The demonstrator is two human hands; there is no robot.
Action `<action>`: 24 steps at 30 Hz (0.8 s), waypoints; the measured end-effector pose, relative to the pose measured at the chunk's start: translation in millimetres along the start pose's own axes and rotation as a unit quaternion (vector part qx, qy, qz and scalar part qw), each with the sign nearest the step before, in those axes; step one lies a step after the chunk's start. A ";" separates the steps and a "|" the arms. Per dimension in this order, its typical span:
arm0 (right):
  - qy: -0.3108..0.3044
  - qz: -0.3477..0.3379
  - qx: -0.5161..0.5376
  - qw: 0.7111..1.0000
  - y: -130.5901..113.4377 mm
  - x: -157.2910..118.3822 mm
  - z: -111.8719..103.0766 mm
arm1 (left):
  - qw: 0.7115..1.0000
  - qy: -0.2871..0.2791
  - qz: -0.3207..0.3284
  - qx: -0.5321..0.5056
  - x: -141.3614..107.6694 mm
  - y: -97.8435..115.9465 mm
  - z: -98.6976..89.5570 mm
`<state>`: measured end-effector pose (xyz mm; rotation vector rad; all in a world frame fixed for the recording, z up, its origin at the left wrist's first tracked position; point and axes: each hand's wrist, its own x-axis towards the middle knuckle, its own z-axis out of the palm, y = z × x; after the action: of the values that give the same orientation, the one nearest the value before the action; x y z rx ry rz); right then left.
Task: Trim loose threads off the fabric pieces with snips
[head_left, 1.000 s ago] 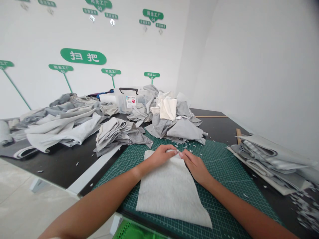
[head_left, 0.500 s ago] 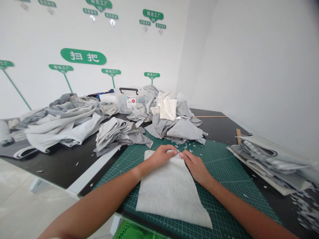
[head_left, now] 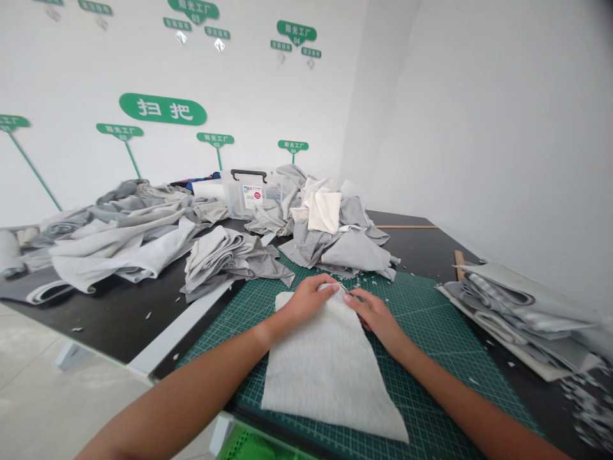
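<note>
The flat cloth (head_left: 330,370) is matt and faintly rough, the box (head_left: 234,197) smooth plastic, the tool (head_left: 345,291) probably metal.

I have a pale grey, faintly mottled cloth (head_left: 325,364) in the lower centre of the frame, spread mostly flat, narrower at the top and broader below. Its bottom edge slants down to a pointed corner at lower right. I pinch its top near the middle of the frame, where I also hold a slim metal tool (head_left: 345,291) at the cloth's edge, mostly hidden, its kind unclear.
</note>
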<state>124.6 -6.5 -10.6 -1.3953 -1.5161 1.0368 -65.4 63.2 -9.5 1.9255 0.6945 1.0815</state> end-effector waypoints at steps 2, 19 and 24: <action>-0.040 0.038 0.040 0.998 -1.9 -0.6 1.0 | 0.999 0.038 0.008 0.011 1.7 1.2 -2.3; -0.172 0.101 -0.081 0.977 -27.2 -24.3 -13.3 | 0.910 0.380 0.091 0.140 10.7 87.2 -59.3; -0.171 0.004 -0.132 0.976 -49.7 -19.5 -30.5 | 0.867 0.443 0.150 0.174 1.7 116.7 -72.0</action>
<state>138.0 -27.0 45.8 -1.4548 -1.9588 1.1572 -118.6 30.2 112.5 1.7919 1.1602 2.2226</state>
